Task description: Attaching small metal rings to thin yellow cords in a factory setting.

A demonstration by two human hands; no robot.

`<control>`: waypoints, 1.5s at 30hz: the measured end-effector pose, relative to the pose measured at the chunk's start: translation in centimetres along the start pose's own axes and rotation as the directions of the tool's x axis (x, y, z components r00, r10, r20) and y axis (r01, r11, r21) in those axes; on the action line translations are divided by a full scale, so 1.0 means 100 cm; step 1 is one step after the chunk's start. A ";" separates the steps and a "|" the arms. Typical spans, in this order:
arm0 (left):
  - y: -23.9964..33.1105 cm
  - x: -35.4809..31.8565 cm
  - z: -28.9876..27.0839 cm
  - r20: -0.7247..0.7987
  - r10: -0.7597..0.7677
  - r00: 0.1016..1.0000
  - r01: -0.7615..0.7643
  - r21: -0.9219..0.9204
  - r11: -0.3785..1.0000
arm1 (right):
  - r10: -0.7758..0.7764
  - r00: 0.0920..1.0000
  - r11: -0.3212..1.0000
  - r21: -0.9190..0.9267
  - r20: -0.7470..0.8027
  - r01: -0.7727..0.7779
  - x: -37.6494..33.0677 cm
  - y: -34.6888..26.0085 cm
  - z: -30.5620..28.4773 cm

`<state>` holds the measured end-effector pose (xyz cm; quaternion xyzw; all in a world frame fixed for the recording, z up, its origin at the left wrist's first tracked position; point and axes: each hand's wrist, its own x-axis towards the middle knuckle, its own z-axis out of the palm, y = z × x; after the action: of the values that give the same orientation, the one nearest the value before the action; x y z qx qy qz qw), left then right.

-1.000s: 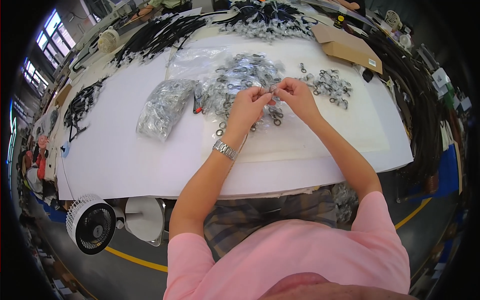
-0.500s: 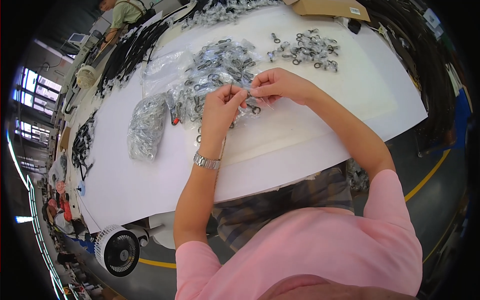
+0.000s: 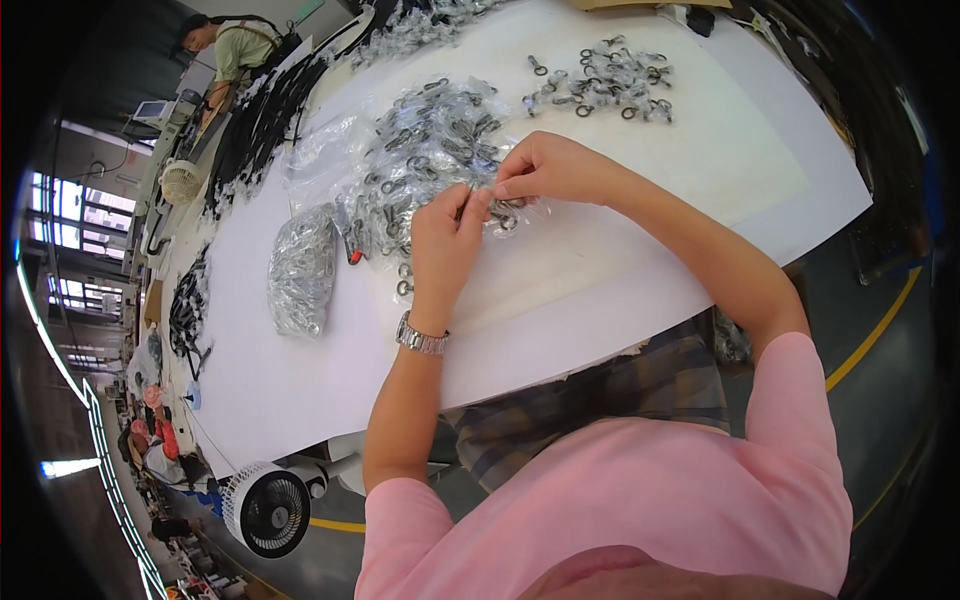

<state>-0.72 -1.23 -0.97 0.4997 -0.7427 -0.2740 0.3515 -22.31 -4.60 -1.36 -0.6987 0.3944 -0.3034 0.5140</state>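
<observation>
Where both hands meet in the head view, a small piece is held by the near right edge of a heap of film-wrapped ring fittings; mostly covered, its direction and long axis cannot be told. Left hand: fingers curled, thumb and forefinger pinched on the piece. Right hand: likewise pinched on it.

On the white table lie 2 heaps of wrapped rings, 1 filled clear bag and black straps.
</observation>
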 end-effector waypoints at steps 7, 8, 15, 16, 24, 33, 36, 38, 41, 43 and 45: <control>-0.001 0.000 -0.006 -0.028 0.070 0.997 -0.068 0.065 0.996 | 0.237 0.944 0.837 0.445 0.228 -0.318 -0.002 -0.003 0.011; 0.000 0.001 -0.007 0.003 0.109 0.994 -0.108 0.114 0.987 | 0.234 0.942 0.843 0.433 0.239 -0.319 -0.001 0.002 0.010; -0.001 0.000 -0.009 -0.086 0.131 0.988 -0.121 0.121 0.985 | 0.183 0.950 0.846 0.451 0.255 -0.284 0.001 0.001 0.015; -0.003 0.002 -0.008 -0.091 0.129 0.987 -0.117 0.122 0.986 | 0.208 0.956 0.869 0.409 0.207 -0.278 0.000 -0.001 0.015; -0.009 0.007 -0.003 -0.016 -0.021 1.000 0.016 -0.265 0.964 | 0.163 0.966 0.923 0.316 0.202 -0.222 -0.003 0.003 0.016; -0.014 0.004 -0.001 -0.204 0.269 0.941 -0.251 0.108 0.962 | 0.231 0.947 0.942 0.194 0.222 -0.275 0.003 -0.016 0.017; -0.014 0.003 -0.002 -0.195 0.235 0.952 -0.230 0.049 0.972 | 0.238 0.947 0.931 0.228 0.217 -0.286 0.003 -0.014 0.022; -0.010 0.002 -0.003 -0.187 0.180 0.966 -0.195 -0.063 0.979 | 0.237 0.945 0.930 0.229 0.224 -0.288 0.001 -0.018 0.028; -0.008 0.011 -0.007 -0.167 0.104 0.980 -0.137 -0.204 0.969 | 0.203 0.939 0.947 0.186 0.279 -0.260 0.008 -0.019 0.016; -0.004 0.022 -0.011 -0.112 -0.002 0.994 -0.036 -0.333 0.942 | 0.155 0.966 0.935 0.286 0.208 -0.211 0.008 -0.014 0.005; 0.005 0.031 -0.019 -0.016 -0.082 0.996 0.069 -0.410 0.910 | 0.105 0.994 0.885 0.452 0.037 -0.110 0.003 -0.006 -0.002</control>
<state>-0.31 -4.10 1.32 0.4479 -0.6433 -0.4283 0.4495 -22.15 -4.87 -0.74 -0.5383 0.3482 -0.3540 0.6809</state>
